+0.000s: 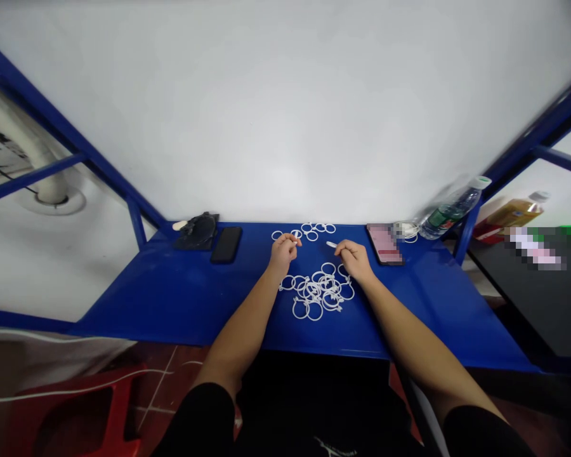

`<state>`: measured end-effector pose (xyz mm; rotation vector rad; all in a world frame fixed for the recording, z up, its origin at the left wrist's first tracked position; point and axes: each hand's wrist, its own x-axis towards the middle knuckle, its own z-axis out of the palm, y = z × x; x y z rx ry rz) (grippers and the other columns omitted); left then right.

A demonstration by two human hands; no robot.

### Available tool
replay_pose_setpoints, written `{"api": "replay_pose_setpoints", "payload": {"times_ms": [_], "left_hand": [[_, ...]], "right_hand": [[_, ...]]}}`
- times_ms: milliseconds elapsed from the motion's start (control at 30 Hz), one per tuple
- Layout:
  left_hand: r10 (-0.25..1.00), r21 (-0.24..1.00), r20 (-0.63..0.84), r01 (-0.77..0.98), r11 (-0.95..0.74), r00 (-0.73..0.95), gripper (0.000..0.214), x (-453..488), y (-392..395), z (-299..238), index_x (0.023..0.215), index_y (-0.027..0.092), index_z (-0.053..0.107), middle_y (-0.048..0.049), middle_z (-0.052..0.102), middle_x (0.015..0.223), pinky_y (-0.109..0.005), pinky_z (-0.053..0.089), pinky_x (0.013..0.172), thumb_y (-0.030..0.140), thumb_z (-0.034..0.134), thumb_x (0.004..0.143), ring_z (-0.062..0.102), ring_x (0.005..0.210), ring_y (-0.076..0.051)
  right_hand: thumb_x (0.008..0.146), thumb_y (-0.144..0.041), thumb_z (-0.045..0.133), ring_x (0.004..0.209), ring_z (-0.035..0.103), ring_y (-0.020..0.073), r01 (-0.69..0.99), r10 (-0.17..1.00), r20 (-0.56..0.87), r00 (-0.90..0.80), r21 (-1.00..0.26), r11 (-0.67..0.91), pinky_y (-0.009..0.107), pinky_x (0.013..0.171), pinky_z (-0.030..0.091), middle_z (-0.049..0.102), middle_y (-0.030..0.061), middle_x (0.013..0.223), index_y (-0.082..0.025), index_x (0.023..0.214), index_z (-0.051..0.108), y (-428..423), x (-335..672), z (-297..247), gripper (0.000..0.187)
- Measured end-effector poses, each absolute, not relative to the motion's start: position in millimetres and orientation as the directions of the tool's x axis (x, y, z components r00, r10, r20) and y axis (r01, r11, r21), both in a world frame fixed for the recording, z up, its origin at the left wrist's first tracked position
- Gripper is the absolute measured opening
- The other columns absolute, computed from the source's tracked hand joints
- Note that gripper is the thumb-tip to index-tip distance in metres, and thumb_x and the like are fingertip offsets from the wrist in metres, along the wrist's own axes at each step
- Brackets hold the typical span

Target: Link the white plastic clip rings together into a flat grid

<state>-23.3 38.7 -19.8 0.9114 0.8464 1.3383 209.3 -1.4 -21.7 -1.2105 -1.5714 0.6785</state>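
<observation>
My left hand (282,252) hovers over the blue tabletop with thumb and fingers pinched together. A small white plastic piece shows at its fingertips, too small to make out fully. To the right, my right hand (354,259) is closed on a short white strip (332,244) that sticks out to the left. Between my forearms lies a loose pile of white plastic rings (315,310), many with a small clip-like tab. Several more white rings (312,236) lie beyond my hands, near the wall.
A black phone (226,245) and a crumpled black bag (200,230) lie at the left. At the right are a phone with a lit screen (384,244), a white cable (412,238) and a leaning clear bottle (450,212). Blue frame bars (136,222) flank the blue table (171,304).
</observation>
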Motion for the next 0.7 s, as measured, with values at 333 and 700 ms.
{"api": "replay_pose_setpoints", "payload": {"times_ms": [333,700], "left_hand": [[0.992,0.980,0.128,-0.155,-0.124,0.021,0.020,-26.6,36.6,-20.5,0.095,0.019,0.063,0.0032,0.066,0.064,-0.021,0.025,0.043,0.026,0.058,0.076,0.036,0.039,-0.006],[0.844,0.736,0.160,0.507,-0.448,0.513,0.011,-36.1,19.7,-16.8,0.080,0.023,0.082,-0.0026,0.078,0.075,-0.028,0.049,0.069,0.027,0.071,0.081,0.069,0.070,-0.017]], "right_hand": [[0.085,-0.022,0.057,0.066,0.063,0.0151,0.446,0.901,0.231,-0.367,-0.807,0.388,0.027,0.064,0.047,0.075,0.0014,0.082,-0.020,0.091,0.073,-11.6,209.2,-7.2,0.017],[0.097,-0.045,0.063,0.081,0.069,0.0226,0.835,0.978,0.204,-0.052,-0.528,0.155,0.031,0.073,0.050,0.076,0.0071,0.094,-0.022,0.119,0.072,39.4,218.3,14.1,0.033]]}}
